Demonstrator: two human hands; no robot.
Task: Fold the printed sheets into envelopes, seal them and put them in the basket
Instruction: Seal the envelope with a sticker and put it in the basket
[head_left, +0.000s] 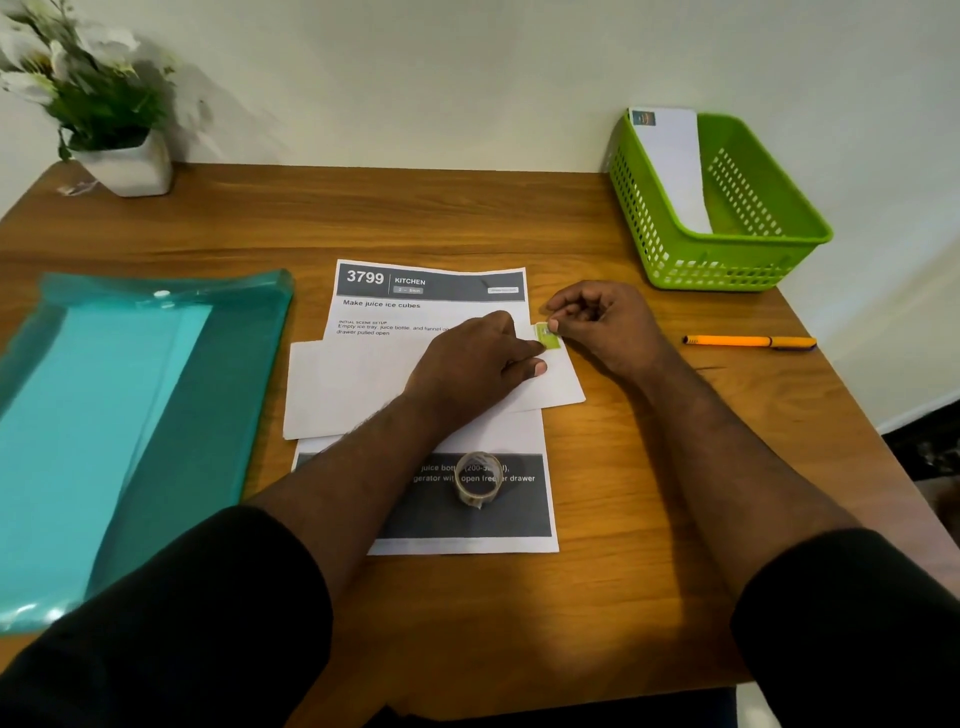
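A white envelope (353, 389) lies across a printed sheet (431, 291) headed "3799 KITCHEN" in the middle of the table. My left hand (467, 364) rests on the envelope's right part, with its fingertips reaching a small green sticker (546, 338) at the envelope's upper right corner. My right hand (597, 322) pinches that sticker between thumb and forefinger. A roll of clear tape (478, 478) sits on the sheet's lower dark band. At the back right, the green basket (727, 260) holds one sealed white envelope (675, 171) leaning on its left wall.
An orange pen (748, 341) lies to the right of my right hand. A teal plastic folder (130, 405) covers the table's left side. A white pot with a flowering plant (124, 166) stands at the back left. The wall runs right behind the table.
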